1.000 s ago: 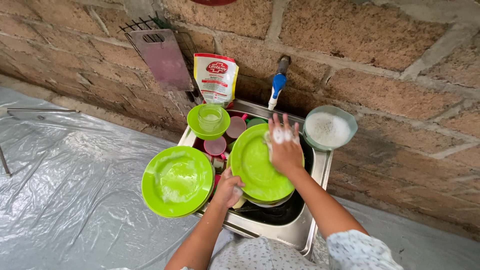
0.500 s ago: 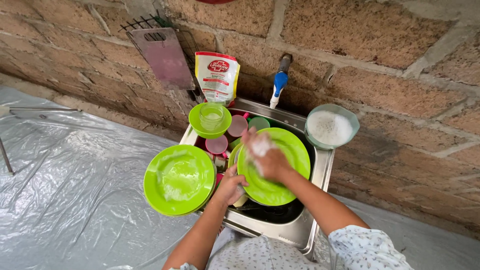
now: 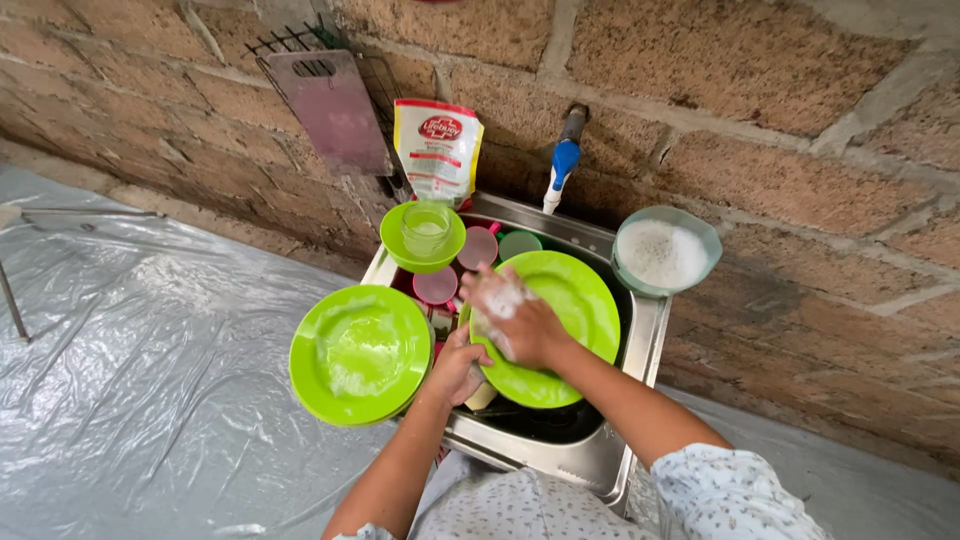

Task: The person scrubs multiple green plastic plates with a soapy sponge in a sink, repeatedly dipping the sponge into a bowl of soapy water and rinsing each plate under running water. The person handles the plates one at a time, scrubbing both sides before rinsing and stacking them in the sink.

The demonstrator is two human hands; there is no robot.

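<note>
Brick wall behind a steel sink (image 3: 600, 462); left hand (image 3: 458, 368) grips the lower edge of a green plate (image 3: 565, 325) held over the basin, right hand (image 3: 515, 320) closed on a soapy sponge (image 3: 497, 298) pressed to its face; second green plate (image 3: 360, 352) sits just left, bowl of suds (image 3: 665, 250) on the right rim

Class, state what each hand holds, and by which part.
The left hand grips the green plate by its lower-left rim; the soapy right hand presses on the plate's face.
</note>
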